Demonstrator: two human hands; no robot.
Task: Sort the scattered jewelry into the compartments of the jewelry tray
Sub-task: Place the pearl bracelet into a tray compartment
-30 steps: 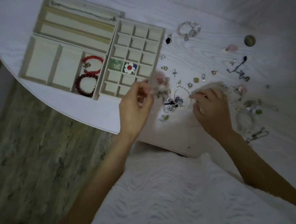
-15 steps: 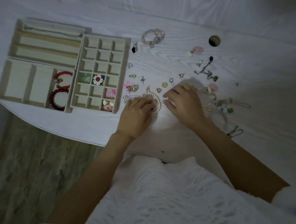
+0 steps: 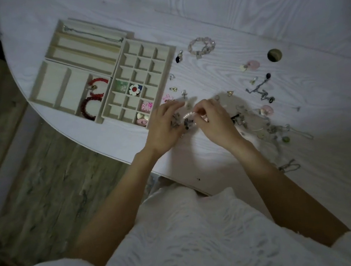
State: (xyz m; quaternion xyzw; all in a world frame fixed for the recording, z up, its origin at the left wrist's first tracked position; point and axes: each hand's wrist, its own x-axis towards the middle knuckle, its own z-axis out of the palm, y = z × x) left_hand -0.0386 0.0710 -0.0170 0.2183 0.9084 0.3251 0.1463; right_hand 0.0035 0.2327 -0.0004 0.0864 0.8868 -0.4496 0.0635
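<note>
The beige jewelry tray (image 3: 172, 50) lies at the table's left. Its small squares hold a white flower piece (image 3: 135, 89), a green piece (image 3: 121, 85), a pink flower (image 3: 146, 106) and pale hearts (image 3: 141, 118). Two red bracelets (image 3: 92, 100) lie in a wider slot. My left hand (image 3: 164, 127) and my right hand (image 3: 214, 120) meet just right of the tray's near corner. Both pinch a pearl bracelet (image 3: 189, 115) tangled with dark charms, lifted slightly off the table. Loose jewelry is scattered to the right.
A clear bead bracelet (image 3: 201, 47) and a dark pendant (image 3: 179, 58) lie beyond the tray. A chain (image 3: 260, 91), pink discs (image 3: 253, 64) and a tangle of chains (image 3: 267, 128) lie to the right. A cable hole (image 3: 274, 55) sits in the white table. The table edge curves near my left wrist.
My left hand came back from the tray, leaving pink pieces in it, and joined my right hand on the pearl bracelet. Both hands have now raised the bracelet a little. The camera shifted.
</note>
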